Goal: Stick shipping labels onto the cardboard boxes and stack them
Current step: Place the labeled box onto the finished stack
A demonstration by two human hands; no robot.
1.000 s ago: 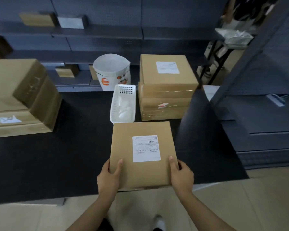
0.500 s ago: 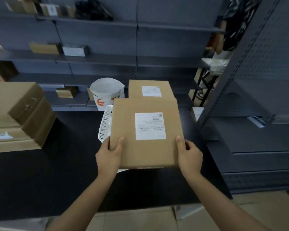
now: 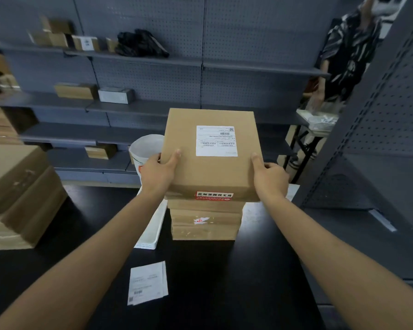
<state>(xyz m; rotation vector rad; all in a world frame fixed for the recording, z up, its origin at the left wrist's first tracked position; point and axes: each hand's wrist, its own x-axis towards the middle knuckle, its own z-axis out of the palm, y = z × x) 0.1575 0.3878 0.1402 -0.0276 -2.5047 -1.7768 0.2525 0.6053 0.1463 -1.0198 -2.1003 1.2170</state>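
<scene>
Both arms reach forward over the black counter [image 3: 224, 270], carrying a flat cardboard box [image 3: 208, 172] between them. The left hand [image 3: 156, 173] grips the box's left edge, thumb laid flat on the top face and the other fingers curled out of sight beneath; the right hand [image 3: 270, 177] grips the right edge the same way, thumb on top. A white shipping label [image 3: 216, 141] is stuck on the upper right part of the box's top face, and a red sticker with white characters [image 3: 214, 195] sits on the side facing the person. The box is directly above a stack of cardboard boxes [image 3: 205, 221] that stands toward the far right of the counter; whether it already rests on the stack or is just above it cannot be told. Just left of the stack lies a white plastic basket [image 3: 150, 232], partly hidden by the left forearm, and behind it stands a white paper bag [image 3: 144, 148] with its mouth open. Near the counter's front edge lie loose label sheets [image 3: 148, 283]. A second pile of cardboard boxes [image 3: 17, 196] occupies the counter's left end. Grey pegboard shelving [image 3: 153, 108] behind holds a few small boxes.
</scene>
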